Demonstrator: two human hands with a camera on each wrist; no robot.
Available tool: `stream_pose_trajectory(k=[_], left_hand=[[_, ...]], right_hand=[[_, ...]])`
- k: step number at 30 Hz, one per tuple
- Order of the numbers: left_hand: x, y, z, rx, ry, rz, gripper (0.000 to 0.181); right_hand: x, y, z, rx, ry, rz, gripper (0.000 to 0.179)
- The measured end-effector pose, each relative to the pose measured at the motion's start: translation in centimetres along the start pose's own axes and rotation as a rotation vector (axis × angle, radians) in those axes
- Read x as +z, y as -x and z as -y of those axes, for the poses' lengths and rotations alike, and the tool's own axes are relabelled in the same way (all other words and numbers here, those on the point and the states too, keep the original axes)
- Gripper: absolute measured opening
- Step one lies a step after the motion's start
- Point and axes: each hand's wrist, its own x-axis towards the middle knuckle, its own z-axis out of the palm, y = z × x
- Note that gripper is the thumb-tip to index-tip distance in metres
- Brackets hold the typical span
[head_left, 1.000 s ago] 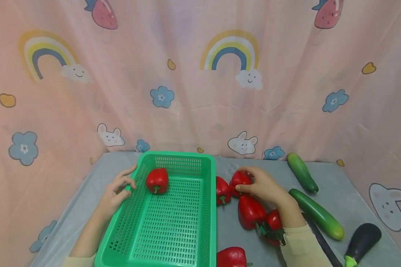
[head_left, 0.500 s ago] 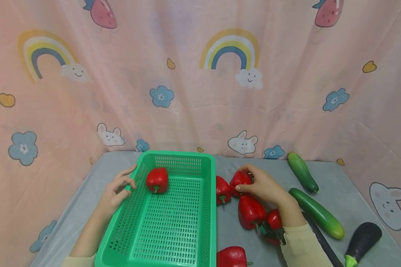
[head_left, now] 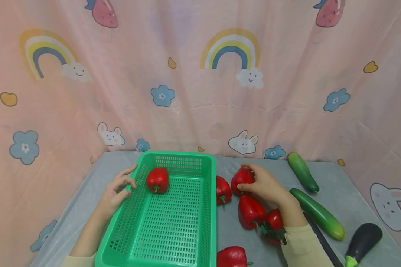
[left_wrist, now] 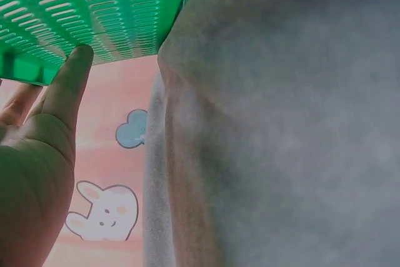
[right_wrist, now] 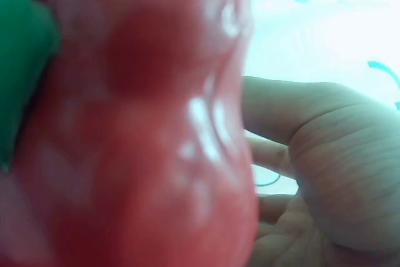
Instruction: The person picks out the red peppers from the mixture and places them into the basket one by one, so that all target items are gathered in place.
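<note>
Gripped the green basket [head_left: 172, 218] by its left rim with the left hand [head_left: 117, 190]. Farther off, just behind a neighbouring pepper [head_left: 250, 211], clasped the red pepper [head_left: 238, 180] between thumb and fingers of the right hand [head_left: 266, 186], right of the basket. Looked like the picking-up step; seemed to call next for a lift leftward over the wall. Could not tell the pointing direction, with the stem hidden; showed no clear long axis, almost as wide as tall.

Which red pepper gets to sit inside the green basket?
The red pepper near the basket's far left corner, beside the left hand. The other red peppers in view lie outside, right of it.
</note>
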Motion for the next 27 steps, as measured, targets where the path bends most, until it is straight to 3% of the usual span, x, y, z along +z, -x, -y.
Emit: stream_pose_trajectory(k=[19,27], left_hand=[[-0.1,-0.1,0.3,0.011,0.011,-0.003,0.025],[0.0,-0.1,0.4,0.004,0.020,-0.005,0.025]], right_hand=[[-0.5,0.2,1.3,-0.021,0.096,-0.076,0.094],[-0.5,0.4,1.8,-0.026,0.084,-0.089,0.094]])
